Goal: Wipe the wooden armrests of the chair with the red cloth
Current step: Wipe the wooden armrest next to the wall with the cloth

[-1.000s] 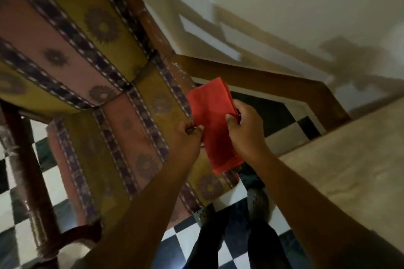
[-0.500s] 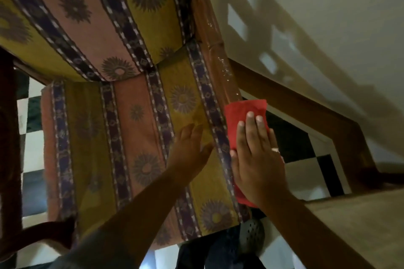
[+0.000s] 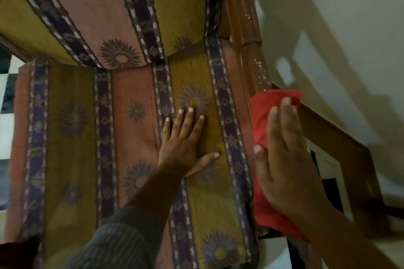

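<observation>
You've got the red cloth point(image 3: 260, 120) draped lengthwise over the right wooden armrest point(image 3: 254, 59), folded, rumpled at its far end, near end hanging past the front. Armrest is glossy brown wood w/ turned rings, running alongside the striped seat cushion; far part bare, shiny.

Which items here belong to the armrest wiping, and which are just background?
In use: red cloth, right hand, wooden armrest, left hand flat on the seat cushion.
Background: checkered floor, wall.

The chair point(image 3: 131, 137) (striped cushion) bears a red cloth point(image 3: 261, 120) on its armrest point(image 3: 255, 67).
</observation>
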A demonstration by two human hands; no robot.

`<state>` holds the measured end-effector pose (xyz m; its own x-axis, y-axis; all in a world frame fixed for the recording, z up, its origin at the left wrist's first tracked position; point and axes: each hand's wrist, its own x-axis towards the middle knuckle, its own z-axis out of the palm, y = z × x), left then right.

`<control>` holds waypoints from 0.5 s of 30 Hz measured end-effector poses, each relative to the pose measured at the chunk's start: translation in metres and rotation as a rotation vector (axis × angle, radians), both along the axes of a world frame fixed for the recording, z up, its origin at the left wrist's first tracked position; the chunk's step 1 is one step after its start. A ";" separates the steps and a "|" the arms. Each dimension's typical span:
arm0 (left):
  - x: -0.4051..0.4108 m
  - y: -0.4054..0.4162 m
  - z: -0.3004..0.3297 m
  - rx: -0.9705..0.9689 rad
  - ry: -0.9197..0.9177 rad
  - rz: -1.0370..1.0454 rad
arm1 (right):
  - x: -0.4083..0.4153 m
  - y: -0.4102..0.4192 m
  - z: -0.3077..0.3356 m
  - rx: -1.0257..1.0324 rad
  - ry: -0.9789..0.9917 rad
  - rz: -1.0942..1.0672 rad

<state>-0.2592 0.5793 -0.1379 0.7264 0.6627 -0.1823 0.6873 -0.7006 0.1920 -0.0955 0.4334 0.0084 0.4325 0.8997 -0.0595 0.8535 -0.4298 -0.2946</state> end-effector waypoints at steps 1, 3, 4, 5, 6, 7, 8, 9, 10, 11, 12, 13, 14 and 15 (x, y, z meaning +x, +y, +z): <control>0.001 0.000 0.001 -0.005 -0.009 0.012 | -0.001 -0.001 0.001 0.010 0.038 -0.052; -0.001 0.005 0.002 -0.004 -0.015 0.012 | -0.005 -0.005 0.000 0.016 -0.001 -0.063; -0.002 0.011 0.002 0.004 -0.010 -0.022 | -0.008 -0.008 0.000 0.015 -0.039 -0.044; -0.004 0.018 0.001 0.022 -0.006 -0.087 | -0.009 -0.011 0.000 0.010 -0.067 -0.022; -0.006 0.027 0.000 0.041 0.005 -0.164 | -0.009 -0.010 0.000 0.001 -0.095 0.010; -0.009 0.033 -0.001 0.057 0.022 -0.234 | -0.008 -0.008 0.001 -0.014 -0.122 0.047; -0.010 0.040 -0.002 0.076 0.036 -0.282 | -0.005 -0.003 0.001 -0.026 -0.154 0.085; -0.011 0.041 -0.004 0.084 0.039 -0.297 | -0.003 0.002 0.001 -0.046 -0.178 0.116; -0.011 0.041 -0.006 0.090 0.031 -0.285 | 0.001 0.008 0.002 -0.057 -0.192 0.134; -0.011 0.040 -0.007 0.099 0.023 -0.265 | 0.003 0.014 0.002 -0.058 -0.200 0.141; -0.011 0.039 -0.008 0.105 0.015 -0.249 | 0.005 0.020 0.002 -0.055 -0.209 0.140; -0.010 0.038 -0.010 0.108 0.012 -0.245 | 0.006 0.024 0.001 -0.051 -0.220 0.136; -0.010 0.037 -0.011 0.110 0.012 -0.244 | 0.007 0.027 0.000 -0.040 -0.225 0.119; -0.011 0.038 -0.011 0.111 0.011 -0.234 | 0.007 0.031 -0.001 -0.022 -0.217 0.090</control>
<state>-0.2703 0.6173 -0.1491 0.8606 0.4933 -0.1261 0.5057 -0.8570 0.0986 -0.0889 0.4643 0.0076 0.3556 0.9346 0.0063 0.9309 -0.3535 -0.0916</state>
